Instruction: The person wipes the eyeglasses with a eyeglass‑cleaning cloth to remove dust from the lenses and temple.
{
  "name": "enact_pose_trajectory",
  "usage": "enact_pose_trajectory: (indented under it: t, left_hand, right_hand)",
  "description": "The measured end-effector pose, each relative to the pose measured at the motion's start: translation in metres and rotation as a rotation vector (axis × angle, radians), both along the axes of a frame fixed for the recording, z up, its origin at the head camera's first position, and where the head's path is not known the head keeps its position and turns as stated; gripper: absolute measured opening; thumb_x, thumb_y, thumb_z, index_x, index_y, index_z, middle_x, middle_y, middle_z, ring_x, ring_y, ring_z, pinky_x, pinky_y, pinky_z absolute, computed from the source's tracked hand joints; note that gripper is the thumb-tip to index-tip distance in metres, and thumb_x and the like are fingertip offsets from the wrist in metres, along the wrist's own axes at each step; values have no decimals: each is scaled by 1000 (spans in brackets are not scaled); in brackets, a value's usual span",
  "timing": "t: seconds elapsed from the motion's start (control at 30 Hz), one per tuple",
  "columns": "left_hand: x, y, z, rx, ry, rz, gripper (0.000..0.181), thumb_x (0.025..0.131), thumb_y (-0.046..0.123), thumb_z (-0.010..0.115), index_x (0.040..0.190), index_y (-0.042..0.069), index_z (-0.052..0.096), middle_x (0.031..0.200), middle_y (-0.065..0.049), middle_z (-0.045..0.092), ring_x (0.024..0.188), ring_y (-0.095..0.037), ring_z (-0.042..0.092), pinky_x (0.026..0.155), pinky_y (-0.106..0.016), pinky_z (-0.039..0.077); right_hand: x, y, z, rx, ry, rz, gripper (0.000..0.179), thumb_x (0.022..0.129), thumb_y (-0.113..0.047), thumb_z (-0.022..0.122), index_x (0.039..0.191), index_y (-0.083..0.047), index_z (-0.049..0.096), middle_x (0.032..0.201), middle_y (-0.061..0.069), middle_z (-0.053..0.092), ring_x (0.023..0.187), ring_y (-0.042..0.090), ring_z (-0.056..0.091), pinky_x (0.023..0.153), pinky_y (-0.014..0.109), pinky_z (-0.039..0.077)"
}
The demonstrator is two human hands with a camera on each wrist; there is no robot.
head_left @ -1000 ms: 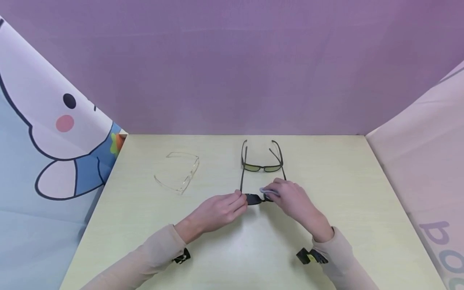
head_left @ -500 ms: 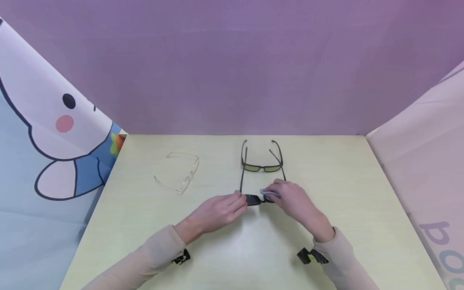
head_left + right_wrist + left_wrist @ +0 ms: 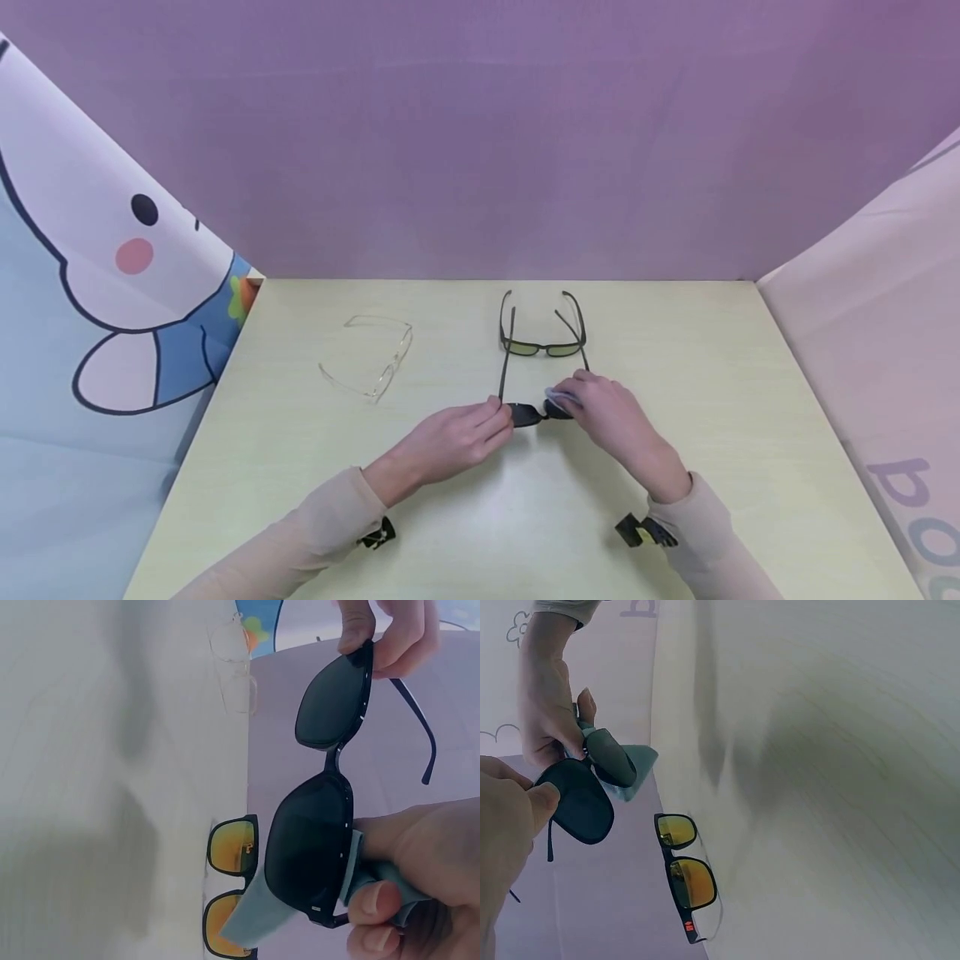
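Note:
A pair of black sunglasses (image 3: 523, 414) with dark lenses is held up over the table, its arms pointing away toward the back. My left hand (image 3: 457, 433) pinches one outer corner of the frame between thumb and fingers. At the other end, my right hand (image 3: 611, 417) grips a light blue-grey cleaning cloth (image 3: 259, 911) around the second lens (image 3: 311, 844). In the right wrist view the cloth lies behind that lens, and its loose end sticks out past the rim. The right fingers curl by the frame's hinge.
Just beyond the hands, black-framed glasses with yellow lenses (image 3: 561, 351) stand on the table (image 3: 675, 333) with arms unfolded. Thin gold-rimmed eyeglasses (image 3: 387, 371) lie to the left. A purple backdrop (image 3: 480, 150) rises behind the table, with printed cloth walls at both sides.
My right hand and the cloth have shifted very slightly right, so more of that lens shows in the head view. The sunglasses have tilted a little. My left hand keeps its pinch.

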State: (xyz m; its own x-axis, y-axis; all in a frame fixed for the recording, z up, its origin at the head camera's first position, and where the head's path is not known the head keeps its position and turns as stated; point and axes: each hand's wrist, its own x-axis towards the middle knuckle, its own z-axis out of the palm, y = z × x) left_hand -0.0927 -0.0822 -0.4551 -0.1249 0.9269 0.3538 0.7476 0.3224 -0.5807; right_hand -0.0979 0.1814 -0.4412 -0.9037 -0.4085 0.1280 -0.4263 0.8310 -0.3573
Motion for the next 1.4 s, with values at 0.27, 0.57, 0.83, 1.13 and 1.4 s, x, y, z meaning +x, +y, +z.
enact_pose_trajectory:
  t: [0.27,0.57,0.83,1.13,1.4]
  left_hand:
    - [0,2,1,37,-5,-15,43,105,-8,32,111,10,70,116,-4,70,109,-15,67,102,-21,54]
    - [-2,8,0,80,-8,-50,34,105,-5,40,110,9,71,115,-4,70,109,-15,67,103,-21,54]
    - [-2,4,2,104,-19,-88,37,108,-3,35,110,6,70,118,-6,71,114,-17,67,105,-24,53]
    - [0,8,2,83,34,-118,35,106,-6,37,109,8,70,117,-5,70,112,-16,66,107,-26,52]
    - [3,12,4,87,79,-149,37,103,-9,40,109,10,71,114,-4,71,107,-15,69,103,-24,54]
  right_hand:
    - [0,-7,1,-403,208,-13,23,94,-5,74,117,-6,74,103,9,71,74,17,67,60,29,59]
    - [2,-27,3,-552,351,278,48,81,12,77,124,-6,70,125,16,63,105,30,67,84,25,62]
    - [7,-21,9,-499,139,432,45,94,-2,70,138,-9,65,134,11,59,100,18,66,76,25,60]
    - [9,-32,8,-654,72,251,35,94,3,69,127,-8,71,125,10,68,113,26,66,89,34,61]
    - [-2,-31,17,-867,31,88,33,98,7,62,129,-3,68,120,15,69,88,14,61,61,22,56]
